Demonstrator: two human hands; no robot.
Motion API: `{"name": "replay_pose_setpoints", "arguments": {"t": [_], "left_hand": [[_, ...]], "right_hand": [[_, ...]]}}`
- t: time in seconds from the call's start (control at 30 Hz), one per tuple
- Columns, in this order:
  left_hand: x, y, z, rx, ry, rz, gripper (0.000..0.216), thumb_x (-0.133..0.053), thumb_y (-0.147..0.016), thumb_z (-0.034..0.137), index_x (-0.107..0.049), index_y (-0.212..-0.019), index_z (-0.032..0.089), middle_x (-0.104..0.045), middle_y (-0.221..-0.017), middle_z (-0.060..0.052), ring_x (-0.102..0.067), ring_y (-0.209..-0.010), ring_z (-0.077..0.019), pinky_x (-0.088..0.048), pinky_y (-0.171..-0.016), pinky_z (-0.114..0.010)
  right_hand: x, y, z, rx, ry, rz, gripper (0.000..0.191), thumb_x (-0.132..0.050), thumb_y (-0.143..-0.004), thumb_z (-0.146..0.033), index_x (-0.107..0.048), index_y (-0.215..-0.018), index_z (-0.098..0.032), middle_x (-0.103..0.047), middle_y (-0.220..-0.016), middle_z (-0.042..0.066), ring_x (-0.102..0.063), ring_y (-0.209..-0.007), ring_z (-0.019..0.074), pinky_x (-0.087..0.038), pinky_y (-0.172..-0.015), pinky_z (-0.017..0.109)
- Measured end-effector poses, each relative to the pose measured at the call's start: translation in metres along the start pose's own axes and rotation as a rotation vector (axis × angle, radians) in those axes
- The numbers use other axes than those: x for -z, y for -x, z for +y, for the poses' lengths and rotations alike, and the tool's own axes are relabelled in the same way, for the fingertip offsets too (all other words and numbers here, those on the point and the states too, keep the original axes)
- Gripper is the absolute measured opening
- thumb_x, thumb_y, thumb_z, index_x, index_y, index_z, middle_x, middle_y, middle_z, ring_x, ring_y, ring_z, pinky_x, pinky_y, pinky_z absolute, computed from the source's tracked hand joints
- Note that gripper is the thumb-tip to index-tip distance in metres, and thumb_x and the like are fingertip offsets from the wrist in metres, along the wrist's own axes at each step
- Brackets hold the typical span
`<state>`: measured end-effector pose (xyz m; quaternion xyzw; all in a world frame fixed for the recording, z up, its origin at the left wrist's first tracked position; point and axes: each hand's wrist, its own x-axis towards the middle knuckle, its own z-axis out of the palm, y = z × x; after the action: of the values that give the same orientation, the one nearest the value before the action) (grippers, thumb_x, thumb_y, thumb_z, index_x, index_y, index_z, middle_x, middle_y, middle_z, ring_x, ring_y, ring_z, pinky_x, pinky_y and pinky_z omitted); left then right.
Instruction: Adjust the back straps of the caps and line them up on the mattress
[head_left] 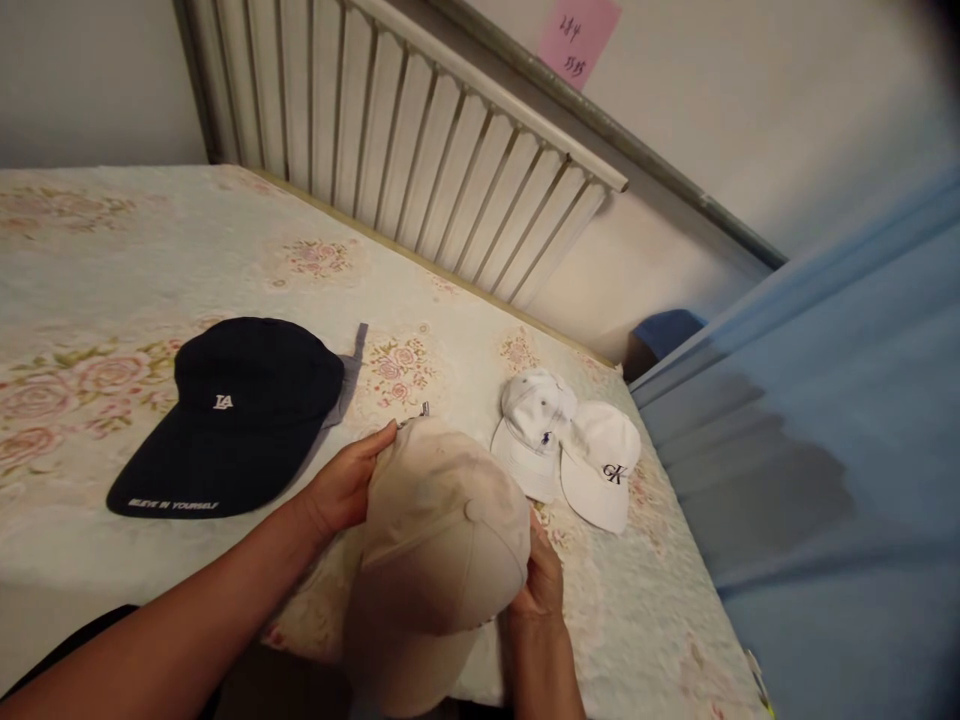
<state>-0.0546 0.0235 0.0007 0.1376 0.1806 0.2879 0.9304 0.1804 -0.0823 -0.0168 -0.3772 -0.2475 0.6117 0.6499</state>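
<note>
A beige baseball cap [450, 530] is held up between my two hands, its brim pointing down toward me. My left hand [352, 485] grips the back left edge, thumb on top, near a small metal buckle. On the other side my right hand [541, 570] is closed on the cap's edge, most of its fingers tucked behind. To the left lies a dark navy cap [247, 410] with "LA" on the front and lettering along its brim. Two white caps sit side by side at the right: one with a small horse logo [534, 425], one with "CK" lettering [602, 460].
The floral bed sheet [300, 320] spreads beneath the caps. Behind it runs a white radiator [427, 150] along the wall, with a pink note [579, 40] above. A blue curtain [817, 430] hangs along the right edge, and a blue object [667, 330] shows in the corner.
</note>
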Motion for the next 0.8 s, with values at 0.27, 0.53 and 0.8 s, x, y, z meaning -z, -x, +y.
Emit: {"name": "replay_pose_setpoints", "arguments": {"t": [0.27, 0.53, 0.8], "left_hand": [[0.002, -0.012, -0.004, -0.018, 0.022, 0.053, 0.04, -0.06, -0.087, 0.037, -0.068, -0.117, 0.011, -0.077, -0.084, -0.012, -0.073, -0.083, -0.0283, -0.057, -0.076, -0.036], [0.005, -0.015, -0.005, 0.004, -0.003, 0.021, 0.042, -0.067, -0.083, 0.035, -0.067, -0.116, 0.009, -0.077, -0.085, -0.012, -0.073, -0.087, -0.0281, -0.056, -0.08, -0.034], [0.006, -0.014, -0.004, 0.025, 0.008, 0.091, 0.042, -0.061, -0.087, 0.035, -0.065, -0.12, 0.009, -0.077, -0.089, -0.013, -0.072, -0.093, -0.0288, -0.054, -0.087, -0.037]], "right_hand": [[0.002, -0.001, 0.0, 0.033, -0.015, 0.021, 0.041, -0.081, -0.067, -0.037, -0.074, -0.105, -0.023, -0.076, -0.108, 0.007, -0.072, -0.095, 0.025, -0.055, -0.091, 0.039], [0.005, -0.003, 0.0, 0.039, -0.067, 0.043, 0.034, -0.081, -0.069, -0.038, -0.075, -0.099, -0.024, -0.077, -0.106, 0.004, -0.071, -0.1, 0.0218, -0.055, -0.091, 0.032], [0.006, -0.004, 0.003, 0.051, -0.071, 0.034, 0.026, -0.081, -0.067, -0.039, -0.076, -0.089, -0.025, -0.077, -0.105, 0.003, -0.071, -0.101, 0.0242, -0.056, -0.088, 0.035]]}}
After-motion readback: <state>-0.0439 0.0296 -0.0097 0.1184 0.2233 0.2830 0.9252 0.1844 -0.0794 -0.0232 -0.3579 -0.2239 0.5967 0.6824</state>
